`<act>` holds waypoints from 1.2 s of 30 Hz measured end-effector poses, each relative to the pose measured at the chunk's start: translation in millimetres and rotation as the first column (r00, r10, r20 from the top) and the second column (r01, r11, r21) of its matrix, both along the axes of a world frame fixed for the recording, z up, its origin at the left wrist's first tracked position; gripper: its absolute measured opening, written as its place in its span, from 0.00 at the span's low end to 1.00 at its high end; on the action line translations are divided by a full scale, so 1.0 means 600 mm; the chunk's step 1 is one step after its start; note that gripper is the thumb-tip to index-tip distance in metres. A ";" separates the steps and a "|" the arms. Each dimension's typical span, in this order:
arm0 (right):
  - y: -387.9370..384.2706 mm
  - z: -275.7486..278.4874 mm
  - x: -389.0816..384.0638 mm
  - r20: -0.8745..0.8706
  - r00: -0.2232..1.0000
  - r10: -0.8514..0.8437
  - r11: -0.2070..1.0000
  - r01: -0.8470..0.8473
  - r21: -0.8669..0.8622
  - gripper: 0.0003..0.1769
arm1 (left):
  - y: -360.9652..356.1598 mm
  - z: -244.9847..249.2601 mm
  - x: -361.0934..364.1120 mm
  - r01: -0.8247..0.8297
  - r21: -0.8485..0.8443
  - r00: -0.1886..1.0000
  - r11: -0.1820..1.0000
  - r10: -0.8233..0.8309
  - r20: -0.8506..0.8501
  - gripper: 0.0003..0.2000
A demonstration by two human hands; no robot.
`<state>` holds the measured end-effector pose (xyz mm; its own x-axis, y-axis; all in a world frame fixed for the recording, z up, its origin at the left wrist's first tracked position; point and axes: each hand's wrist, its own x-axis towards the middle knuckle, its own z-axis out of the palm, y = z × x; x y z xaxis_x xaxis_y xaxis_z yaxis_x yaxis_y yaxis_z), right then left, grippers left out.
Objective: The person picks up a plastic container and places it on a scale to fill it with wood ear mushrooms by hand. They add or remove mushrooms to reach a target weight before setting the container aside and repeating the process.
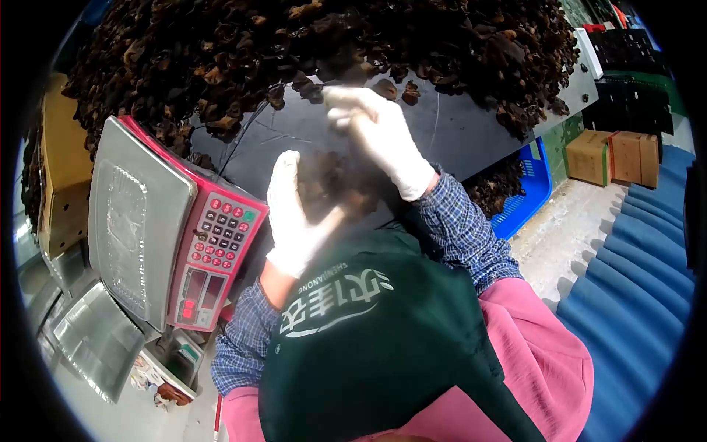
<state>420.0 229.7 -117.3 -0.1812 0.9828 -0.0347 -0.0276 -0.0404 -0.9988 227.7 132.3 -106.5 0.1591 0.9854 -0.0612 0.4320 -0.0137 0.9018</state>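
Observation:
My left hand [291, 214], in a white glove, is held over the near side of the dark tabletop [280, 132]. Its fingers point up and its thumb stands apart. Beside its palm is a motion-smeared clump of dark brown wood ear mushrooms [324, 177]; whether the palm touches them is not clear. My right hand [379, 136], also white-gloved, hovers farther out over the table, its fingers apart and loosely bent, with nothing visible in them. Just beyond its fingertips begins a big heap of wood ear mushrooms [309, 44], with a few loose pieces along its edge.
Left of my hands stands a pink and grey weighing scale [213, 243] with a metal pan [132, 221]. At right, a blue plastic basket [536, 180] holds more mushrooms below the table edge. Cardboard boxes [615, 156] sit beyond, near blue corrugated material [633, 272].

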 end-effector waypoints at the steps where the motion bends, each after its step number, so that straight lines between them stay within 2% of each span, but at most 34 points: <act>1: 0.006 -0.004 0.006 -0.143 0.987 -0.074 0.992 0.058 -0.108 0.27 | 0.000 -0.003 0.000 -0.006 0.018 1.000 1.000 0.006 0.008 0.54; 2: 0.005 -0.007 0.009 -0.207 0.967 -0.146 0.979 0.112 -0.170 0.29 | -0.006 -0.020 -0.002 -0.015 0.091 1.000 0.996 0.015 0.005 0.54; 4: -0.004 -0.017 0.003 -0.262 0.916 -0.304 0.952 0.284 -0.109 0.33 | -0.003 -0.011 0.003 -0.030 0.092 0.999 0.995 0.027 0.029 0.53; 6: -0.023 -0.008 0.029 -0.234 0.888 -0.395 0.915 0.404 -0.011 0.36 | -0.002 0.003 0.003 -0.035 -0.018 0.997 0.999 0.036 0.067 0.53; 7: -0.042 -0.033 0.048 -0.331 0.803 -0.495 0.861 0.505 -0.061 0.37 | 0.000 0.009 0.003 -0.037 -0.055 0.996 0.998 0.042 0.080 0.53; 8: -0.064 -0.036 0.067 -0.385 0.776 -0.499 0.845 0.534 -0.020 0.35 | 0.001 0.009 0.003 -0.039 -0.060 0.995 0.997 0.044 0.084 0.53; 10: -0.094 0.001 0.096 -0.148 0.863 -0.482 0.848 0.503 0.167 0.27 | -0.002 0.005 0.008 -0.029 -0.028 0.998 0.999 0.030 0.050 0.53; 11: -0.102 0.012 0.107 -0.016 0.854 -0.520 0.827 0.508 0.243 0.25 | -0.003 0.001 0.005 -0.014 0.010 1.000 1.000 0.014 0.008 0.53; 12: -0.099 0.029 0.112 0.008 0.837 -0.546 0.810 0.526 0.259 0.22 | -0.006 -0.020 -0.001 0.013 0.164 0.999 0.986 -0.005 -0.049 0.54; 13: -0.092 0.023 0.122 0.134 0.799 -0.587 0.780 0.513 0.359 0.21 | -0.004 -0.032 -0.004 0.037 0.315 0.994 0.948 -0.001 -0.113 0.54; 15: -0.064 0.010 0.136 0.371 0.657 -0.656 0.729 0.425 0.537 0.21 | -0.006 -0.036 -0.005 0.053 0.305 0.993 0.951 -0.018 -0.118 0.54; 16: -0.049 0.015 0.134 0.495 0.543 -0.678 0.698 0.265 0.665 0.22 | -0.004 -0.028 -0.005 0.057 0.302 0.992 0.952 -0.020 -0.124 0.53; 18: -0.020 -0.004 0.123 0.579 0.473 -0.664 0.706 0.140 0.694 0.22 | -0.004 0.002 0.002 0.007 0.066 1.000 0.998 -0.005 -0.023 0.53; 19: -0.004 -0.011 0.119 0.622 0.444 -0.645 0.725 0.101 0.681 0.24 | -0.003 0.005 0.004 -0.002 0.042 1.000 0.999 0.002 -0.005 0.53; 20: 0.014 -0.013 0.117 0.613 0.443 -0.655 0.684 0.003 0.729 0.26 | -0.004 0.004 0.004 -0.007 0.039 1.000 0.999 0.007 0.001 0.52; 22: 0.042 -0.017 0.117 0.693 0.447 -0.565 0.726 -0.130 0.675 0.29 | -0.004 0.001 0.003 -0.017 0.034 1.000 0.999 0.017 0.015 0.52; 23: 0.047 -0.016 0.118 0.691 0.471 -0.549 0.719 -0.155 0.677 0.25 | -0.004 -0.001 0.003 -0.015 0.044 1.000 0.999 0.015 0.002 0.52; 26: 0.019 -0.024 0.136 0.735 0.411 -0.540 0.735 -0.195 0.649 0.18 | -0.004 0.004 0.003 -0.020 0.044 1.000 0.999 0.020 -0.014 0.51; 27: 0.001 -0.015 0.141 0.717 0.370 -0.590 0.706 -0.194 0.681 0.12 | -0.004 0.003 0.003 -0.020 0.061 1.000 0.998 0.022 -0.016 0.51; 30: -0.069 0.002 0.189 0.719 0.324 -0.615 0.710 -0.170 0.684 0.10 | -0.006 -0.008 0.002 -0.019 0.119 1.000 0.993 0.022 -0.019 0.51; 31: -0.099 0.003 0.214 0.770 0.226 -0.597 0.763 -0.135 0.632 0.09 | -0.007 -0.009 0.002 -0.020 0.120 1.000 0.993 0.021 -0.013 0.51; 33: -0.147 0.022 0.274 0.826 0.122 -0.550 0.817 -0.123 0.563 0.08 | -0.003 -0.003 0.003 -0.010 0.092 1.000 0.996 0.012 -0.026 0.51; 34: -0.172 0.028 0.300 0.847 -0.044 -0.530 0.847 -0.091 0.524 0.09 | -0.003 -0.004 0.001 0.004 0.100 0.998 0.995 0.001 -0.056 0.51; 35: -0.188 0.045 0.307 0.758 -0.240 -0.606 0.795 -0.190 0.576 0.10 | -0.002 -0.005 0.000 0.018 0.108 0.996 0.994 -0.009 -0.086 0.52; 36: -0.198 0.059 0.314 0.767 -0.300 -0.567 0.823 -0.166 0.543 0.12 | 0.000 0.003 0.002 0.029 0.101 0.994 0.994 -0.018 -0.108 0.52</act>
<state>608.6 110.9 -81.7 -0.0765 0.9103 0.4069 0.9533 -0.0528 0.2974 228.9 132.1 -105.0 0.1802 0.9834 0.0221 0.5242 -0.1150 0.8438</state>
